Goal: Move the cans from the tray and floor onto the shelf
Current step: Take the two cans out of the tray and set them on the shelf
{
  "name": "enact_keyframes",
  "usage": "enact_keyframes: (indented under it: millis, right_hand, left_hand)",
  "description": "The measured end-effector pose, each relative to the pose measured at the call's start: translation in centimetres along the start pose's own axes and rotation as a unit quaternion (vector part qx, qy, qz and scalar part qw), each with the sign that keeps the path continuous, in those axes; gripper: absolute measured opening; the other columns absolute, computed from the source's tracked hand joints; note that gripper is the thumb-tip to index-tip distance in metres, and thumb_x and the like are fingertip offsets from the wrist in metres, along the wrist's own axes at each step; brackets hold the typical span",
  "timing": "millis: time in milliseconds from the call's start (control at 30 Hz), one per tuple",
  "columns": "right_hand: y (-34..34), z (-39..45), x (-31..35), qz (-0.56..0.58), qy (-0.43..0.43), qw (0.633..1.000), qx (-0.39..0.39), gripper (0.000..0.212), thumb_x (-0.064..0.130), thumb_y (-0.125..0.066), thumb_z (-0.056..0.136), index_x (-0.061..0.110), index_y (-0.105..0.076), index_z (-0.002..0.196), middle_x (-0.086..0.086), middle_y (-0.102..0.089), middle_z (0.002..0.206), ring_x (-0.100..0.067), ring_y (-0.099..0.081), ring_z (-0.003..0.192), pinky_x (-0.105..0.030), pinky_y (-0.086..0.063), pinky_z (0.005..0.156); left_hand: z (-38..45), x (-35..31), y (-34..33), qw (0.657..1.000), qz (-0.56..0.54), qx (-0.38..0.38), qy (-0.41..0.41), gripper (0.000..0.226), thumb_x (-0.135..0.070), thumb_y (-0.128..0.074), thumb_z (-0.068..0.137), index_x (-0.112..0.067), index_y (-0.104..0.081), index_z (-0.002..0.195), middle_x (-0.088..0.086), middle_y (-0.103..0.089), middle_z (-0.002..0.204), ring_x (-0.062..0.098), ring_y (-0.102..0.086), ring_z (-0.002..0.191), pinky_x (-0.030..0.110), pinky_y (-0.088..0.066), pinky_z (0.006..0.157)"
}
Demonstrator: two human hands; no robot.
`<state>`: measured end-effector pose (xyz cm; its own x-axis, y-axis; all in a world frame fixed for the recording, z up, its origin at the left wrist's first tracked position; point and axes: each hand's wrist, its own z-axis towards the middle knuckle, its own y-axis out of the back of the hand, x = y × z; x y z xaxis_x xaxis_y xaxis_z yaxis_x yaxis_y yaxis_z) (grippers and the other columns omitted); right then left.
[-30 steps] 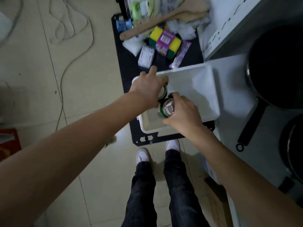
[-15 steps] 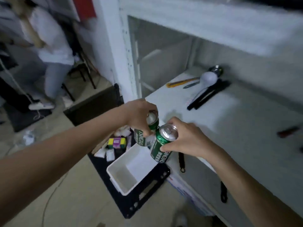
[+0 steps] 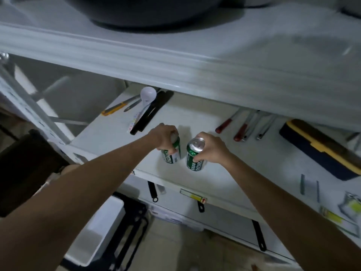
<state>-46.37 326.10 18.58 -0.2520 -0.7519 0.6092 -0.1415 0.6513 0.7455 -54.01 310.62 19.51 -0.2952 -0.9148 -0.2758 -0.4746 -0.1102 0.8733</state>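
Observation:
Two green cans stand upright on the white shelf, near its front edge. My left hand grips the left green can from above, covering most of its top. My right hand holds the right green can by its side, and its silver top shows. The cans sit a small gap apart. The white tray lies on the floor at the lower left; no can shows in the visible part of it.
On the shelf lie a white ladle and black utensils at the back left, red-handled tools at the back, and a dark box with yellow trim to the right. An upper shelf overhangs closely.
Both hands lifted a can each out of the tray, carried them up and right, and now hold them on the shelf surface. The view swung from the floor to the shelf.

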Motion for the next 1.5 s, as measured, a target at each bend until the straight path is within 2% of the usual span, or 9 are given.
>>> enact_keyframes:
  millis: [100,433,600,700,767,933,1167,1333,1500]
  right_hand:
    - [-0.6,1.3,-2.3,-0.016,-0.006,1.0,0.021,0.068,0.013,-0.076,0.06,0.016,-0.05,0.123,-0.01,-0.063,0.119,-0.029,-0.058,0.107,-0.022,-0.035,0.074]
    - [-1.4,4.2,-3.7,-0.021,0.021,0.996,0.086,0.067,0.011,-0.073,0.061,0.021,-0.05,0.122,-0.008,-0.061,0.12,-0.029,-0.058,0.108,-0.036,-0.05,0.087]
    - [-1.4,2.8,0.1,-0.08,0.113,0.989,0.05,0.097,0.019,-0.077,0.067,0.016,-0.02,0.146,-0.012,-0.024,0.155,-0.029,-0.02,0.143,-0.041,-0.02,0.116]
    - [-2.5,1.0,5.9,-0.089,0.19,0.977,0.029,0.09,0.02,-0.07,0.074,0.015,-0.018,0.147,-0.01,-0.014,0.159,-0.027,-0.005,0.147,-0.036,-0.008,0.116]
    - [-4.6,-0.7,10.2,-0.065,0.243,0.967,0.039,0.084,0.017,-0.068,0.076,0.012,-0.021,0.146,-0.009,-0.022,0.156,-0.026,-0.012,0.146,-0.032,-0.013,0.114]
    - [-15.5,-7.3,19.1,-0.04,0.308,0.944,0.115,0.076,0.016,-0.066,0.078,0.011,-0.027,0.143,-0.007,-0.034,0.151,-0.023,-0.031,0.139,-0.026,-0.025,0.107]
    - [-37.1,-19.2,26.4,-0.071,0.328,0.893,0.301,0.067,0.017,-0.066,0.079,0.011,-0.035,0.139,-0.012,-0.047,0.141,-0.029,-0.044,0.129,-0.033,-0.037,0.097]
    - [-50.2,-24.9,25.9,-0.153,0.323,0.841,0.406,0.067,0.017,-0.065,0.08,0.014,-0.034,0.139,-0.014,-0.044,0.143,-0.031,-0.043,0.129,-0.035,-0.038,0.1]
    - [-62.5,-26.5,20.1,-0.231,0.311,0.804,0.451,0.063,0.016,-0.066,0.078,0.01,-0.04,0.135,-0.019,-0.049,0.138,-0.031,-0.047,0.126,-0.031,-0.037,0.097]
  left_hand:
    - [2.1,-0.7,-2.5,1.0,0.031,-0.002,0.001,0.075,-0.024,-0.078,0.066,-0.024,-0.043,0.133,0.013,-0.045,0.129,0.033,-0.053,0.115,0.033,-0.048,0.088]
    - [2.7,-0.5,-5.5,0.997,-0.069,-0.032,0.028,0.082,-0.017,-0.077,0.067,-0.022,-0.036,0.139,0.013,-0.048,0.131,0.033,-0.05,0.12,0.038,-0.046,0.099]
    - [-0.3,1.4,-4.9,0.994,-0.089,-0.041,0.055,0.107,-0.021,-0.081,0.063,-0.025,-0.016,0.148,0.017,-0.036,0.144,0.034,-0.038,0.133,0.042,-0.037,0.108]
    - [-4.4,4.9,-3.6,0.99,-0.081,-0.078,0.081,0.102,-0.022,-0.078,0.068,-0.025,-0.015,0.148,0.018,-0.032,0.147,0.035,-0.035,0.134,0.045,-0.037,0.107]
    - [-8.3,8.2,-2.6,0.985,-0.075,-0.114,0.107,0.096,-0.021,-0.076,0.07,-0.024,-0.019,0.148,0.018,-0.035,0.145,0.035,-0.037,0.131,0.041,-0.037,0.105]
    - [-22.5,19.1,-3.6,0.954,-0.096,-0.182,0.216,0.088,-0.019,-0.075,0.072,-0.019,-0.027,0.145,0.019,-0.042,0.14,0.035,-0.043,0.128,0.037,-0.036,0.104]
    - [-45.4,32.3,-16.6,0.875,-0.2,-0.15,0.414,0.085,-0.019,-0.074,0.074,-0.018,-0.027,0.144,0.02,-0.042,0.137,0.036,-0.041,0.126,0.037,-0.036,0.104]
    - [-55.0,36.6,-28.2,0.79,-0.299,-0.143,0.515,0.081,-0.018,-0.07,0.077,-0.015,-0.027,0.145,0.022,-0.042,0.139,0.035,-0.041,0.129,0.03,-0.033,0.102]
    - [-56.1,38.6,-42.1,0.719,-0.387,-0.103,0.568,0.078,-0.017,-0.068,0.079,-0.017,-0.027,0.144,0.02,-0.041,0.139,0.035,-0.043,0.126,0.034,-0.036,0.102]
